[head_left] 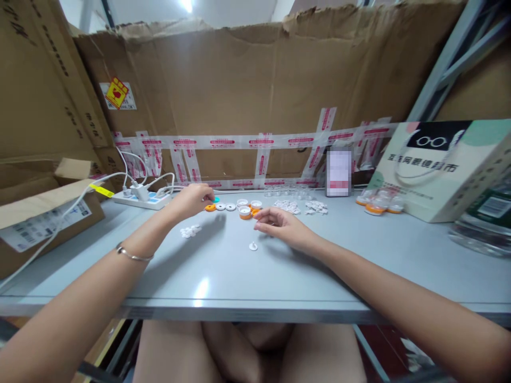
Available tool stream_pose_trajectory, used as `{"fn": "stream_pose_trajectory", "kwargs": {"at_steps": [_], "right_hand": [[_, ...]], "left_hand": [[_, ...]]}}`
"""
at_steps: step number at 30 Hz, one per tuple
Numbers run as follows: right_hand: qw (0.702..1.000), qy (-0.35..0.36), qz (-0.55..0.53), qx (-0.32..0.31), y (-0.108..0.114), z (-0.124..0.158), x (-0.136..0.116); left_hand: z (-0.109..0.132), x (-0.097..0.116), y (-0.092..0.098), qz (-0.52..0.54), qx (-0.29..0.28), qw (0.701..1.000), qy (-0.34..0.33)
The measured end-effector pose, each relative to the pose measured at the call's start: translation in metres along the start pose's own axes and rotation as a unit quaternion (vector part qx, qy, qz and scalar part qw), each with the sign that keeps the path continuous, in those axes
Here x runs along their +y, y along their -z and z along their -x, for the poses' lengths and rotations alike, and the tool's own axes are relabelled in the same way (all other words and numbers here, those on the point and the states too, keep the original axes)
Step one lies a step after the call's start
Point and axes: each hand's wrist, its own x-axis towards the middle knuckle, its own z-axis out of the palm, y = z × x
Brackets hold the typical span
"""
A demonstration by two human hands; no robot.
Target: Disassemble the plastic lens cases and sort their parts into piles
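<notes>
My left hand (195,200) is over the back of the table with its fingers bent down and pressed together. Its fingertips are beside a small teal disc (216,199) and an orange ring (209,208); whatever they pinch is hidden. My right hand (284,225) hovers with loosely curved fingers, a gap between thumb and forefinger, close to an orange-and-white round cap (245,213). Below its fingertips lies a white disc with a short stem (253,246). White rings (230,207) sit between the hands, and a cluster of small white pieces (190,231) is nearer my left forearm.
Behind the hands are piles of white parts (286,206) and clear cups (289,191). A phone (338,171) leans at the back. To the right stand orange-based pieces (379,201), a paper bag (443,170) and a bottle (485,218); to the left, a power strip (141,199) and an open carton (51,213).
</notes>
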Motion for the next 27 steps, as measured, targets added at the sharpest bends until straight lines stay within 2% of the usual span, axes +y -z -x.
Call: {"fn": "stream_pose_trajectory", "kwargs": {"at_steps": [4,8,12,15,19,21,23,25,27], "right_hand": [[1.000,0.001,0.009,0.002,0.002,0.000,0.000],[1.000,0.000,0.004,0.007,0.003,0.000,-0.001],[1.000,0.001,-0.009,0.005,0.003,-0.001,-0.001],[1.000,0.004,-0.009,0.007,0.004,-0.001,-0.001],[1.000,0.005,0.007,0.015,0.004,-0.001,0.000],[0.999,0.011,0.026,0.024,0.004,-0.002,0.000],[0.997,0.025,0.061,0.043,0.008,-0.004,0.001],[0.987,0.046,0.132,0.081,0.023,-0.008,0.002],[0.956,0.058,0.240,0.162,0.052,-0.011,0.004]], "left_hand": [[-0.024,-0.009,-0.022,-0.010,-0.044,0.999,-0.013],[-0.034,-0.009,-0.038,-0.020,-0.064,0.998,-0.013],[-0.034,-0.013,-0.041,-0.026,-0.075,0.997,-0.010],[-0.030,-0.008,-0.034,-0.023,-0.069,0.997,-0.009],[-0.018,0.025,-0.015,0.002,-0.046,0.998,-0.033],[-0.008,0.050,-0.006,0.039,-0.066,0.993,-0.085],[0.003,0.072,0.000,0.117,-0.119,0.970,-0.174],[0.013,0.087,0.001,0.142,-0.150,0.954,-0.216],[0.019,0.093,0.000,0.141,-0.164,0.950,-0.226]]}}
